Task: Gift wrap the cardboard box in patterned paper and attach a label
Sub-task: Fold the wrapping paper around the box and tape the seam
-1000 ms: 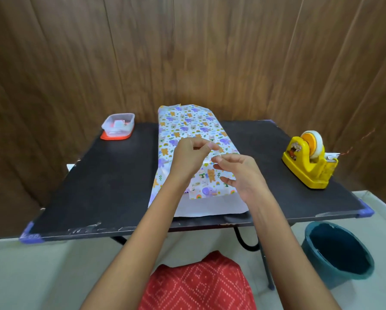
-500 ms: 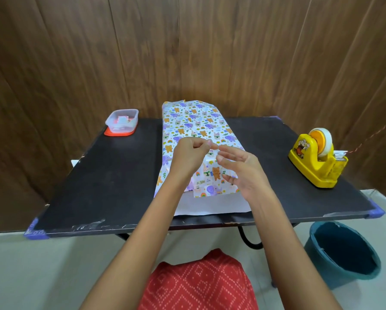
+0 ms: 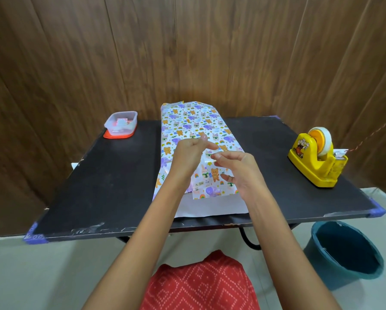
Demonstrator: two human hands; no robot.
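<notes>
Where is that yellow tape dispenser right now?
In the head view, the yellow tape dispenser stands at the right edge of the black table, well apart from the wrapped box in the middle, with a teal bucket on the floor nearby.

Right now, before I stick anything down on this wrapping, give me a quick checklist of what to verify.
1. Patterned paper folded over the top: ok.
2. Tape strip held between left hand and right hand: cannot tell; nothing shows plainly between the fingertips.
3. Near end closed: not ok; a white paper flap lies flat on the table.
4. Tape dispenser loaded with a roll, on the right side: ok.
5. Label ready: cannot tell; the clear container at the far left holds small items too small to identify.
</notes>
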